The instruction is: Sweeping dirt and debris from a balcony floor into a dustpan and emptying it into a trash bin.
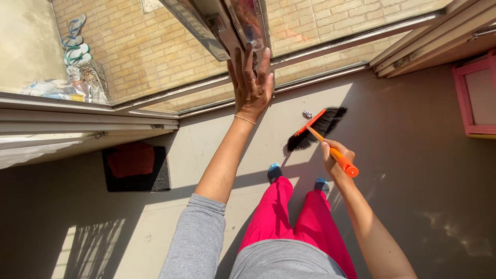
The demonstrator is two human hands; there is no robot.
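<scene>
My left hand [251, 82] is raised with fingers spread, its palm pressed flat against the metal frame of a sliding glass door [227, 31]. My right hand [335, 156] grips the orange handle of a small broom [318, 128]. Its black bristles rest on the grey floor near the door track [310, 77], just ahead of my feet in blue slippers [274, 170]. A small crumpled bit of silver litter [307, 114] lies on the floor next to the bristles.
A black doormat with a red centre [135, 168] lies at the left by the door sill. Beyond the glass is a brick-paved area with flip-flops [75, 44] and plastic bags [57, 89]. A pink-framed piece of furniture [474, 98] stands at the right.
</scene>
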